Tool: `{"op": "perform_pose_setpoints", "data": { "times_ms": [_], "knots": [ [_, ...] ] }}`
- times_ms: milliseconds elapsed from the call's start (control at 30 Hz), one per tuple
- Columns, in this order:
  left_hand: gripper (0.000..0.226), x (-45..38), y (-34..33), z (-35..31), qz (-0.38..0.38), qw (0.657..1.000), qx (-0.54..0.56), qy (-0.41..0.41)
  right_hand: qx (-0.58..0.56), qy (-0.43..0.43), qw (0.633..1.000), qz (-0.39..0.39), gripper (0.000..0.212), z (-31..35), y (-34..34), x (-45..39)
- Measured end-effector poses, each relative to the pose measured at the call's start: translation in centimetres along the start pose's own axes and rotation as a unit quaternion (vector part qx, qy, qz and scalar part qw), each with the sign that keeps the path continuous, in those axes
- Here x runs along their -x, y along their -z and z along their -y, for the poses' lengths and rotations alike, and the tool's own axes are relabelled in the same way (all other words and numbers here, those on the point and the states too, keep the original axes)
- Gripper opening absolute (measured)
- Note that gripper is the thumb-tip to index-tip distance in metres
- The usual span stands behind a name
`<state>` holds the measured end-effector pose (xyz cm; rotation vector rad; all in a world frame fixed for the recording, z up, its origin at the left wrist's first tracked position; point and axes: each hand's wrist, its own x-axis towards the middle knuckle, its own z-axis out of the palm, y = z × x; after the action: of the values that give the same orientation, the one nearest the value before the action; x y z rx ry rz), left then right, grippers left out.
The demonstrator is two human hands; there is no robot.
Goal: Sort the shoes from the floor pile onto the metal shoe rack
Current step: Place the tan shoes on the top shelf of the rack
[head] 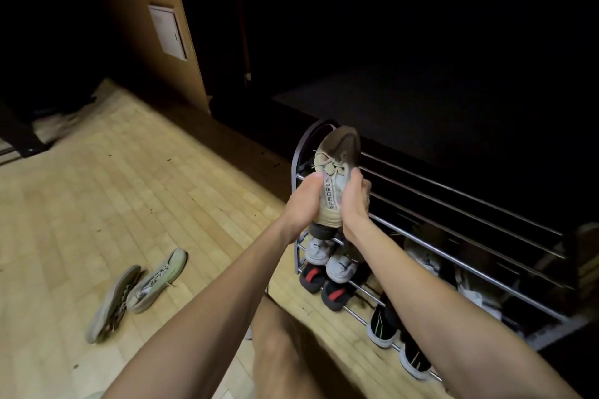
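Here the metal rack [453, 204] is seen with its top bars bare, leaving open room, while lower rows are filled. A beige shoe [337, 172] is held toe-up above its left end, presumably for setting down, fingers of the left hand [303, 204] and right hand [355, 201] curled round it.

Both forearms reach forward — left grip [303, 201] and right grip [355, 204] curled, palms facing, clamped around something between them.
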<state>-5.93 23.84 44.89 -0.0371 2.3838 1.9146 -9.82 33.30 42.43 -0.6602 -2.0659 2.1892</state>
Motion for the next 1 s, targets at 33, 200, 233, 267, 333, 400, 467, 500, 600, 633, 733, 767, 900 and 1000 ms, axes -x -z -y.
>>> {"op": "perform_pose_setpoints", "data": {
  "times_ms": [33,200,233,267,333,400,467,500,600,633,733,767,900,1000],
  "knots": [
    [0.063,-1.0,-0.4,0.3,-0.001,1.0,-0.009,0.011,-0.003,-0.003,1.0,-0.003,0.065,0.2,0.2,-0.6],
    [0.073,-6.1,-2.9,2.6,0.001,0.998,-0.039,0.051,-0.002,-0.036,0.999,-0.004,0.095,-0.3,0.3,-4.1],
    [0.068,-6.1,-3.1,1.9,-0.008,0.998,-0.049,0.047,-0.011,-0.045,0.999,0.005,0.103,-0.7,0.2,-5.0],
    [0.063,-6.1,-3.3,1.2,-0.019,0.997,-0.063,0.041,-0.011,-0.053,0.998,0.016,0.111,-1.3,0.1,-5.9],
    [0.057,-7.1,-3.2,1.5,-0.035,0.995,-0.084,0.036,0.012,-0.064,0.997,0.032,0.122,-2.5,-0.3,-7.5],
    [0.062,-8.5,-3.1,2.4,-0.04,0.995,-0.085,0.027,0.036,-0.046,0.997,0.048,0.123,-2.7,-0.6,-8.1],
    [0.065,-9.7,-2.9,3.1,-0.047,0.995,-0.082,0.03,0.054,-0.026,0.997,0.054,0.122,-2.4,-1.0,-8.3],
    [0.064,-10.3,-2.8,3.4,-0.054,0.995,-0.079,0.03,0.059,-0.018,0.997,0.055,0.118,-2.2,-1.3,-8.5],
    [0.069,-11.5,-2.4,3.6,-0.074,0.994,-0.079,0.029,0.08,-0.008,0.995,0.058,0.103,-2.1,-2.0,-9.1],
    [0.073,-11.8,-2.2,3.6,-0.08,0.993,-0.08,0.034,0.086,-0.007,0.994,0.061,0.103,-2.1,-2.3,-9.0],
    [0.067,-12.5,-1.6,3.3,-0.085,0.99,-0.094,0.061,0.09,0.009,0.994,0.065,0.104,-2.1,-2.6,-9.1],
    [0.062,-12.6,-1.4,3.2,-0.087,0.988,-0.105,0.065,0.091,0.012,0.994,0.064,0.102,-2.1,-2.6,-9.1],
    [0.058,-13.0,-0.5,3.6,-0.089,0.98,-0.16,0.078,0.113,0.014,0.991,0.075,0.094,-2.0,-2.9,-9.2],
    [0.065,-13.2,0.5,4.5,-0.078,0.98,-0.168,0.077,0.146,0.008,0.985,0.094,0.084,-2.1,-2.8,-9.3]
  ]
}}
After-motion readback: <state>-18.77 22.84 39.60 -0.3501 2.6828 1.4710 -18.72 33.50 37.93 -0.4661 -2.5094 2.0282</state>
